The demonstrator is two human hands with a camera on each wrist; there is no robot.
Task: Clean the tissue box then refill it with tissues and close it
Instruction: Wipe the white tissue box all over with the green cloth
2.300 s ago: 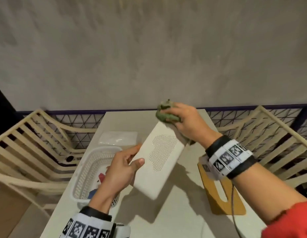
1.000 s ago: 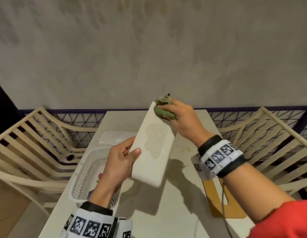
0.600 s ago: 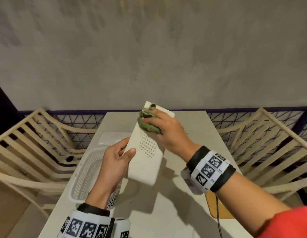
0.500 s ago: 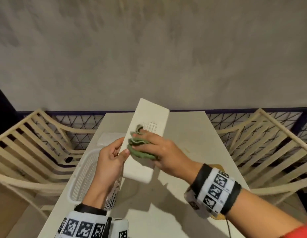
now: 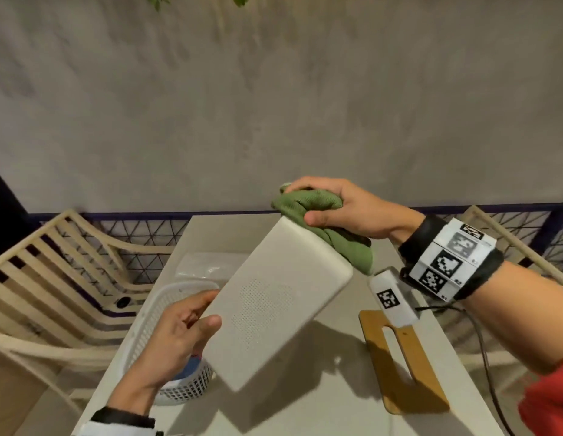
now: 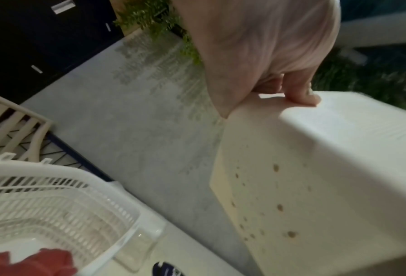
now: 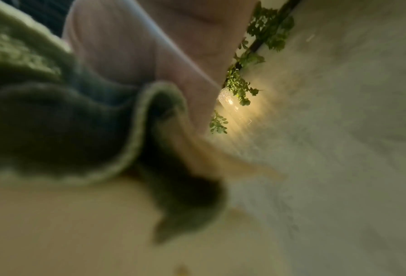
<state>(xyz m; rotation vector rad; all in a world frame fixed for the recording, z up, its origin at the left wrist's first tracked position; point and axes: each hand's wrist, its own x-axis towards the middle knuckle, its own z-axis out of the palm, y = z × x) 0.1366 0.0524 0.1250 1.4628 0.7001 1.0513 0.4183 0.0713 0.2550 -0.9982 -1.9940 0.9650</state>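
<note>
The left hand (image 5: 176,338) is gripping the box (image 5: 274,309) by its low end, holding it tilted above the desk (image 5: 321,413). The right hand (image 5: 346,209) is squeezing a green cloth (image 5: 321,221) against the box's top end.

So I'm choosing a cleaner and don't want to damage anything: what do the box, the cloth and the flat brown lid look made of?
The tissue box looks like matte off-white plastic: smooth moulded corners, a patch of tiny perforations. The green cloth looks like soft microfibre or terry, bunched with a fuzzy nap. The brown lid looks like wood or bamboo, flat and satin, though grain is unclear.
</note>
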